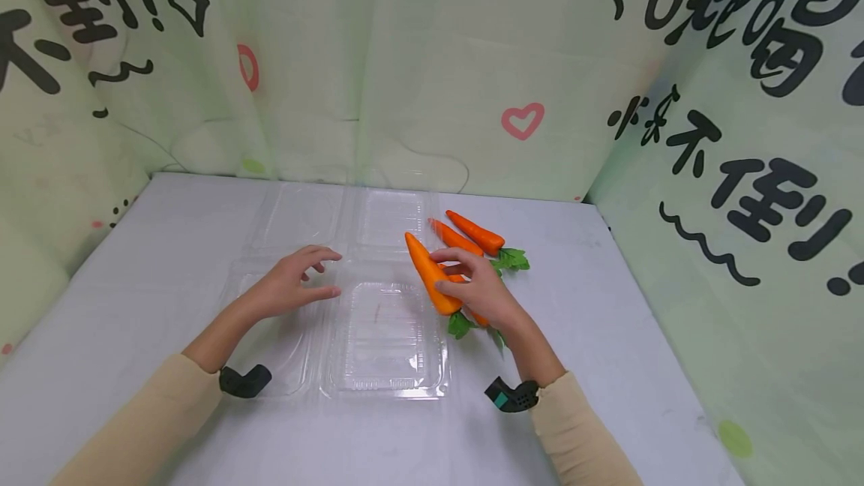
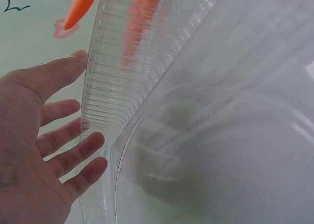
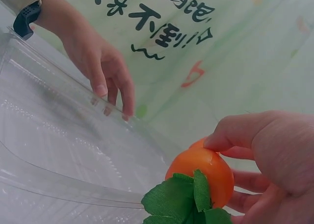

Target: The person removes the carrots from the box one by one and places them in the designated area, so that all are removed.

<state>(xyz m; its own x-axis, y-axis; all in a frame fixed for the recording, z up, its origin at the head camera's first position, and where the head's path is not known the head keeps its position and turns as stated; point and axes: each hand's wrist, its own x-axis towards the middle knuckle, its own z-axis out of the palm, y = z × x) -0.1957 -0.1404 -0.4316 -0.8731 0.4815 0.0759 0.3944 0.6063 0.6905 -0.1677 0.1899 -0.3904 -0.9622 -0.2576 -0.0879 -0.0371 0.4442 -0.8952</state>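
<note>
My right hand (image 1: 478, 283) grips a toy-like orange carrot (image 1: 427, 274) by its thick part, with green leaves (image 3: 169, 199) hanging at the near end. This carrot is over the right edge of a clear plastic box (image 1: 385, 388), which lies with its lid (image 1: 394, 220) folded back. Part of another carrot (image 1: 480, 318) shows beneath the right hand. My left hand (image 1: 292, 283) is above a second clear box (image 1: 286, 358), near where the two boxes meet. Its fingers are spread and loosely bent in the left wrist view, with nothing between them.
Two more carrots, an outer one (image 1: 475, 231) and an inner one (image 1: 455, 237), lie beyond the right hand with green leaves (image 1: 511, 259). A white table (image 1: 594, 366) carries everything. Pale green printed curtains (image 1: 432, 58) stand behind and at both sides.
</note>
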